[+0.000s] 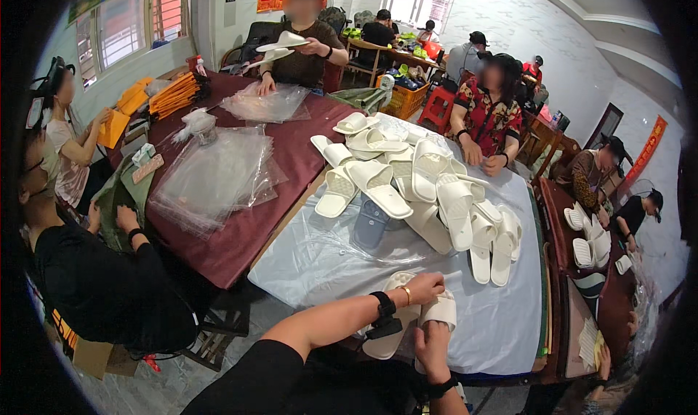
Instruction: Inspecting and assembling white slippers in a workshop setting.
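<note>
Holding white slippers (407, 320) (paired, soles together) in both hands.

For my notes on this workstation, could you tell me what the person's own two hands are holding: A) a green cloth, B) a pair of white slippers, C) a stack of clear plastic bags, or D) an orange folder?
B: the left hand and right hand together grip a pair of white slippers at the near edge of the pale-covered table.
</note>
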Motion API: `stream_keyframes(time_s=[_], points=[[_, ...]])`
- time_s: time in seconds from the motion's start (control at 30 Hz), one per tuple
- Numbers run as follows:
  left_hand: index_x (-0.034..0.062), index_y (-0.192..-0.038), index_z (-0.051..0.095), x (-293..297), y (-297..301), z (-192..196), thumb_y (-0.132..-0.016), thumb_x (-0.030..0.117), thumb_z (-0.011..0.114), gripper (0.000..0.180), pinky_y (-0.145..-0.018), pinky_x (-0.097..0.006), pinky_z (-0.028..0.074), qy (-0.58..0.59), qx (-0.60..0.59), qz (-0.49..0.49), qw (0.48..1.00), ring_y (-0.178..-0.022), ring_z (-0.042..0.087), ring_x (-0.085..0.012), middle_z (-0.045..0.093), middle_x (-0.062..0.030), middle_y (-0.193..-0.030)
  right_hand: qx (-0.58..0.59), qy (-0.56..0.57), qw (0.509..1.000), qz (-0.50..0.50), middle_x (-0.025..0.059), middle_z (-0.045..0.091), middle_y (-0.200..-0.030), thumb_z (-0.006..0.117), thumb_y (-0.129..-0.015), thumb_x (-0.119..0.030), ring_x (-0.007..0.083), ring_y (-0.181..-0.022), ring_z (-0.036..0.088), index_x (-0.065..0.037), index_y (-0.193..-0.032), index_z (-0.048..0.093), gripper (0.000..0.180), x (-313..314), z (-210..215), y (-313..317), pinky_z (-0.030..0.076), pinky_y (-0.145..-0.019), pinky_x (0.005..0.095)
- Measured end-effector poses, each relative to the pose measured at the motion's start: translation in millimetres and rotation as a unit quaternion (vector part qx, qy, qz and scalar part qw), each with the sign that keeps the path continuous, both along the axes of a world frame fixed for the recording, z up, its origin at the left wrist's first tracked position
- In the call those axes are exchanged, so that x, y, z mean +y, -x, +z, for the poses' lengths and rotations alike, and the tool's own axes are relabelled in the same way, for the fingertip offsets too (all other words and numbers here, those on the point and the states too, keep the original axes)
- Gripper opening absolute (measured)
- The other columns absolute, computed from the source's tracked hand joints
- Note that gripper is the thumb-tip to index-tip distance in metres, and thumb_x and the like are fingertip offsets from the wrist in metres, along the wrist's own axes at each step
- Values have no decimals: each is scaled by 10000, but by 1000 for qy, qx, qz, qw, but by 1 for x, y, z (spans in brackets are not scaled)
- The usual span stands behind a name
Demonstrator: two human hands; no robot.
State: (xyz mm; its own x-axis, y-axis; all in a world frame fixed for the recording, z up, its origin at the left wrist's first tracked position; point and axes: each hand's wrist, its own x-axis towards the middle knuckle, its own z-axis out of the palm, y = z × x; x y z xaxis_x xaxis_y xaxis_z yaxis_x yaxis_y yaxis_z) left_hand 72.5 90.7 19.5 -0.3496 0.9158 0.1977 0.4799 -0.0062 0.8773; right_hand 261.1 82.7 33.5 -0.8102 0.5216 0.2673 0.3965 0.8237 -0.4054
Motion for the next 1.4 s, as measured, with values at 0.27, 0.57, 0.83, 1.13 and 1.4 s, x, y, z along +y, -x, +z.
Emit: stream_keyframes(time_s=[0.27, 0.57, 0.83, 1.13, 1.4], points=[[19, -882, 615, -19, 1, 18, -863, 210, 584, 194, -716, -385, 483, -55, 27, 61, 996, -806, 624, -327, 645, -163, -857, 204, 110, 971, -62, 187, 577, -959, 542, -772, -19, 339, -877, 556, 30, -1028, 591, 265, 17, 34, -5, 451, -796, 375], [7, -919, 638, -37, 6, 3, -874, 181, 594, 185, -680, -332, 505, -125, -46, 97, 986, -753, 658, -246, 668, -132, -830, 166, 280, 942, 85, 174, 664, -1010, 571, -845, -83, 249, -908, 653, 24, -1171, 551, 344, 88, -12, 80, 516, -782, 337], [-12, -965, 617, -33, 1, 7, -884, 164, 594, 196, -684, -307, 498, -122, -103, 104, 982, -771, 627, -193, 642, -128, -868, 125, 350, 929, -5, 87, 677, -894, 578, -863, -96, 137, -763, 637, 37, -1052, 606, 232, 88, 7, 81, 518, -671, 268], [-13, -922, 629, -27, 7, 3, -893, 136, 583, 159, -646, -250, 477, -98, -145, 109, 979, -709, 594, -107, 653, -52, -779, 270, 495, 824, -54, 71, 652, -792, 577, -869, -96, 134, -706, 619, 16, -909, 612, 124, 92, 3, 85, 497, -628, 257], [-13, -931, 648, -33, 2, 10, -860, 154, 610, 185, -656, -299, 493, -106, -104, 113, 983, -718, 638, -189, 671, -121, -819, 255, 490, 832, -39, 27, 627, -739, 616, -872, -112, 92, -645, 573, -3, -914, 631, 118, 83, 10, 83, 459, -581, 230]])
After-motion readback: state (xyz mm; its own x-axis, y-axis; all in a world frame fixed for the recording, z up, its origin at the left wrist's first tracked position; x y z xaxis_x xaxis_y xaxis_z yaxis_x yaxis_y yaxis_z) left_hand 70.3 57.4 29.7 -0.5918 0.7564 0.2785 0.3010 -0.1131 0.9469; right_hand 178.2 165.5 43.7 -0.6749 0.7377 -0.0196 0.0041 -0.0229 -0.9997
